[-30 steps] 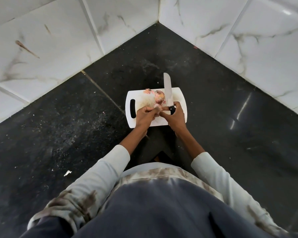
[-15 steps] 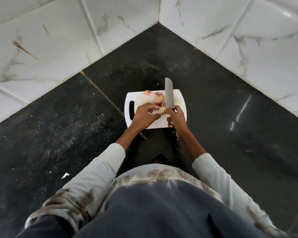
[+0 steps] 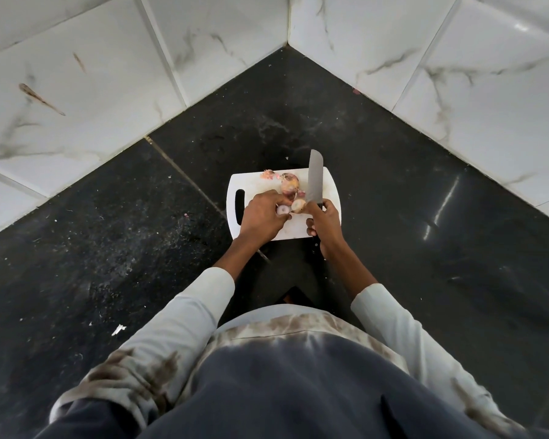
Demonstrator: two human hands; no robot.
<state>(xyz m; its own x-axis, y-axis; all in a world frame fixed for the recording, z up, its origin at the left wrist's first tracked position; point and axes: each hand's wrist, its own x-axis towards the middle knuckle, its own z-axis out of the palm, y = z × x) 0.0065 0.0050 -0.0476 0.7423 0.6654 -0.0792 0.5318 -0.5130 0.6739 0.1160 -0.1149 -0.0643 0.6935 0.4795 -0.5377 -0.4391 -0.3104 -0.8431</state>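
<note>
Left hand (image 3: 260,217) shifted left, pinching onion piece (image 3: 282,210)

A white cutting board (image 3: 257,186) is seen on a black, white-flecked counter (image 3: 140,232). The knife (image 3: 315,179) is shown grey-bladed, black-handled. The onion (image 3: 289,184) is coloured pinkish brown; the wall tiles (image 3: 108,74) are white, veined grey.

Dark counter (image 3: 393,223) passable from 1 to 5 o'clock of the cutting board (image 3: 254,185) and from 7 to 10. Tiled walls (image 3: 222,42) close the corner at 12; knife (image 3: 315,177) and onion pieces (image 3: 289,184) crowd the board's 12-to-2 part
</note>
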